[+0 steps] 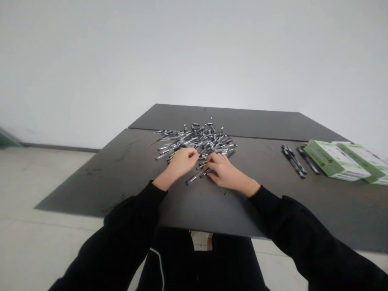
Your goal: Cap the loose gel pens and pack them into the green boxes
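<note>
Left hand (181, 162) at the near edge of the pile of black-and-silver pens (197, 141), fingers (192, 152) pinched closed; too small to tell if a pen is between them. Right hand (226, 171) just beside it, fingers (210, 166) curled down over the pens at the pile's near side, partly open or gripping, cannot tell. A loose pen (194, 177) lies between the hands, slightly out from the pile.

Pile sits mid-surface on the dark table (118, 169), across the seam (242, 136) between two panels. Open dark surface left of the pile and between the pile and the rows on the right; more past the pile on the far panel. Near edge runs under the forearms in black sleeves (133, 218).

Right side: pens in a tight group (292, 160), another small row (307, 160), just beside two green-and-white boxes (335, 159) (362, 161), the second running off-frame. Box print too small to read.
</note>
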The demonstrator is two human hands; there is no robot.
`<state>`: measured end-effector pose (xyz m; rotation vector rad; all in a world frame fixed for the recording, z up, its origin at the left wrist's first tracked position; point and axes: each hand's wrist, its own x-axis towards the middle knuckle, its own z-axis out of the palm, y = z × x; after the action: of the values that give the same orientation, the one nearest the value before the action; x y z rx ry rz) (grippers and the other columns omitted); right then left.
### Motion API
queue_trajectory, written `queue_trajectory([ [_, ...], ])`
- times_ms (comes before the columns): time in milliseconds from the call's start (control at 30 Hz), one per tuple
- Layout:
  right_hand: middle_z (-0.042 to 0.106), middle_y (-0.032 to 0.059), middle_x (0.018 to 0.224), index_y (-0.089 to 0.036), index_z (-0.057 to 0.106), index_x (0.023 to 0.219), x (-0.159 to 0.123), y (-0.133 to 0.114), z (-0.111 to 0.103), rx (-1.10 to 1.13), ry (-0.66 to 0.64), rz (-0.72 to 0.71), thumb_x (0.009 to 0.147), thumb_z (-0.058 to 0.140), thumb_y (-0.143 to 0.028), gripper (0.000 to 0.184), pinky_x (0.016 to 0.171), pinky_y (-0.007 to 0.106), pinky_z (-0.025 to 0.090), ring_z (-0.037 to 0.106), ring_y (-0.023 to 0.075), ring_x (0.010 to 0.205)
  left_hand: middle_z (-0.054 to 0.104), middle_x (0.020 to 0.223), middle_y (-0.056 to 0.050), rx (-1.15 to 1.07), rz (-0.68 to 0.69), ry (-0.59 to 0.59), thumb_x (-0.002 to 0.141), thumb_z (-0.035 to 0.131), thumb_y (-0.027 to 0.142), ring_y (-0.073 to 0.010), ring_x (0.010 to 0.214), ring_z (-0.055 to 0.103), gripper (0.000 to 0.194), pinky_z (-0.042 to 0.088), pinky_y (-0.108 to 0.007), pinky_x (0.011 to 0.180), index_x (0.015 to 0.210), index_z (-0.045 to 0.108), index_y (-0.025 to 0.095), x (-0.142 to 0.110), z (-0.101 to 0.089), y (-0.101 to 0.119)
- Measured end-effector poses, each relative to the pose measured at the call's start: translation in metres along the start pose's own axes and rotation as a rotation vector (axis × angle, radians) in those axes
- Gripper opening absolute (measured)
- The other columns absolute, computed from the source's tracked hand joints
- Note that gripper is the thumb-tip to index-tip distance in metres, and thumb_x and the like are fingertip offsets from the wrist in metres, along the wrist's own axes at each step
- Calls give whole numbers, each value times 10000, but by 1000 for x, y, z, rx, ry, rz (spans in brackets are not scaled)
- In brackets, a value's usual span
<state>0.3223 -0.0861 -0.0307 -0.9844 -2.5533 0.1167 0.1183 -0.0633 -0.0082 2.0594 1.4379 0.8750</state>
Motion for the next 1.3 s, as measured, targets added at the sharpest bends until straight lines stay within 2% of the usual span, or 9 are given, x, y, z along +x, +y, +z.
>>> queue_trajectory([
  [133, 614, 110, 1089, -197, 667, 1058, -7, 9, 7, 58, -14, 34, 917, 557, -98, 205, 949, 458, 426, 553, 283, 1069, 624, 636, 2, 25, 28, -164, 842, 564, 325, -160, 604, 543, 199, 360, -280, 596, 719, 643, 191, -6, 3, 2],
  [300, 612, 96, 1009, -192, 663, 986, -7, 13, 11, 163, 23, -48, 925, 527, -55, 203, 929, 407, 469, 566, 248, 1008, 658, 693, -10, 262, 42, -340, 788, 696, 382, -174, 618, 553, 177, 316, -288, 579, 745, 659, 214, -15, 3, 2],
  [600, 650, 111, 1055, -179, 646, 994, -13, 15, 10, 259, 58, -4, 889, 512, 6, 252, 963, 423, 492, 588, 258, 1057, 634, 677, -16, 399, 151, -474, 870, 621, 377, -169, 632, 527, 243, 286, -285, 586, 703, 649, 203, -20, 2, 10],
  [767, 660, 103, 1029, -188, 640, 983, -14, 19, 9, 261, 94, 14, 873, 508, 0, 255, 941, 418, 505, 611, 253, 1025, 623, 715, -5, 300, 132, -512, 922, 580, 412, -156, 661, 532, 277, 299, -272, 600, 776, 649, 187, -15, -4, 5],
  [900, 672, 79, 991, -203, 636, 949, -14, 20, 8, 288, 117, 14, 836, 516, 5, 265, 918, 391, 514, 637, 234, 984, 561, 646, -3, 246, 105, -582, 938, 505, 370, -155, 624, 505, 331, 321, -277, 596, 685, 591, 175, -7, -19, -5],
  [1000, 675, 78, 1017, -203, 642, 964, -9, 24, 3, 301, 149, 21, 810, 547, -10, 265, 923, 383, 512, 641, 233, 1008, 566, 656, -5, 136, 116, -511, 917, 485, 306, -151, 635, 516, 285, 350, -266, 598, 684, 581, 174, -3, -31, -14],
  [1167, 680, 95, 1008, -185, 684, 947, 20, 48, -10, 218, 225, 82, 851, 483, -30, 272, 949, 409, 500, 643, 241, 1010, 521, 666, 30, -169, -7, -258, 950, 387, 220, -124, 564, 492, 216, 387, -240, 563, 925, 597, 175, 1, -40, -20],
  [1300, 669, 139, 1031, -149, 761, 937, 51, 69, -7, 35, 67, 203, 862, 545, -72, 241, 986, 432, 486, 637, 275, 1015, 482, 661, 45, -250, -15, -107, 981, 363, 199, -123, 570, 469, 210, 388, -241, 588, 1006, 570, 178, 2, -37, -18],
])
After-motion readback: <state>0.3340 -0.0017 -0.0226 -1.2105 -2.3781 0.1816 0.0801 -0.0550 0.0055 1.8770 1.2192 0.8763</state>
